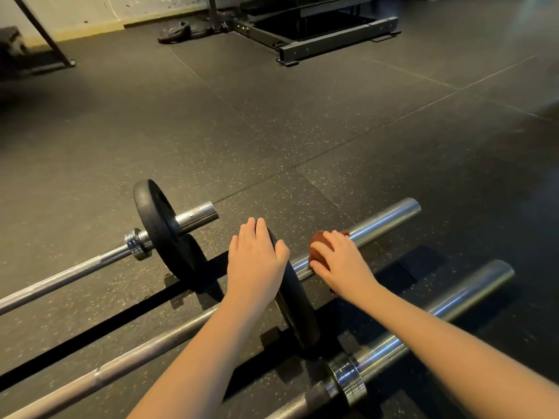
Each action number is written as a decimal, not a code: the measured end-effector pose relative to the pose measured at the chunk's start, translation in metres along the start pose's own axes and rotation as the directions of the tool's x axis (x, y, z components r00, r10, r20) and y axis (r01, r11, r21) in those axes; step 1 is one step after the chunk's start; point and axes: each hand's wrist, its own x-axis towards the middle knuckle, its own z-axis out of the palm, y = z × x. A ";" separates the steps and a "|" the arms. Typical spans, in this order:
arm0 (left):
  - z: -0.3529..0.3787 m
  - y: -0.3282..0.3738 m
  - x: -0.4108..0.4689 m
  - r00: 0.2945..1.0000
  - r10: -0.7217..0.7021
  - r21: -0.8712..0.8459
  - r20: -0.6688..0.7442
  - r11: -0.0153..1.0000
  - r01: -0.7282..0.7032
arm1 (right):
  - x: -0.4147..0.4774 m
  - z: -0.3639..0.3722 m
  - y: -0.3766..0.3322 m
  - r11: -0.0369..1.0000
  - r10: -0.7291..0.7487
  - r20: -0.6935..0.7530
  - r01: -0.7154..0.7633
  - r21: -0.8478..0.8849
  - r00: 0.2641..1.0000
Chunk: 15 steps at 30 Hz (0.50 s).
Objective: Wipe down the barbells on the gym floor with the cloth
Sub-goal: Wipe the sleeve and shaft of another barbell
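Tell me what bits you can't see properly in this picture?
All in the head view:
- cloth: mostly covered by the right hand, whose grip wraps it on the middle barbell.
- left hand fingertips: out of sight over the plate, so its grip is unclear.
- Barbell far ends: cut off by the left and bottom edges.
- rack: cut by the top edge, dim.

Gym: speckled black rubber floor tiles [302, 122] laid throughout, barbells [75, 270] with plates [157, 225] seen lower frame, steel rack base [332, 37] at top.
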 end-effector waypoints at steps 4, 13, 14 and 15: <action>0.001 0.011 -0.006 0.997 -0.055 0.074 -0.047 0.996 0.059 | 0.004 -0.021 0.036 0.982 -0.071 0.091 0.086 -0.170 0.993; 0.006 0.031 0.004 0.994 -0.098 0.212 -0.038 0.972 0.104 | 0.005 -0.024 0.034 0.996 -0.037 0.103 0.045 -0.077 0.994; 0.007 0.033 0.004 0.996 -0.082 0.235 -0.021 0.968 0.084 | 0.012 -0.030 0.042 0.995 -0.047 0.128 0.057 -0.082 0.991; 0.007 0.034 0.004 0.998 -0.069 0.255 -0.007 0.965 0.069 | 0.019 -0.034 0.048 0.997 -0.017 0.138 0.027 -0.073 0.990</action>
